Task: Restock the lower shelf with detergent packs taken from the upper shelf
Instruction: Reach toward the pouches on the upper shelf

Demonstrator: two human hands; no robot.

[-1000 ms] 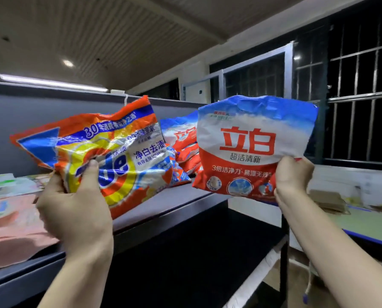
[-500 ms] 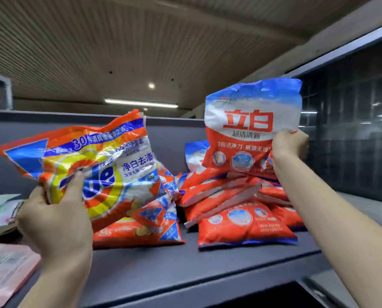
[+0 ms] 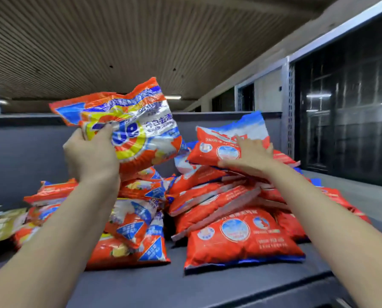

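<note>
on the grey shelf (image 3: 207, 287), near its front edge, two heaps of detergent packs remain. left hand (image 3: 90, 155) grips an orange pack (image 3: 130, 121) aloft; right hand (image 3: 250, 157) lies flat-fingered on the red pack (image 3: 219, 143) topping the right heap. lower shelf unseen; restocking looks barely begun.

Left forearm (image 3: 59, 223): bare from the lower left of the frame up to the wrist; no sleeve is seen.
Left hand (image 3: 90, 154): bare; no glove, ring or watch is seen at centre left.
Right forearm (image 3: 318, 214): bare from the lower right edge up to the wrist; no sleeve or band is seen.
Right hand (image 3: 250, 156): bare; no glove or ring is seen right of centre.
Nails: blurred; no detail can be made out.
Rest of body: out of frame.
</note>
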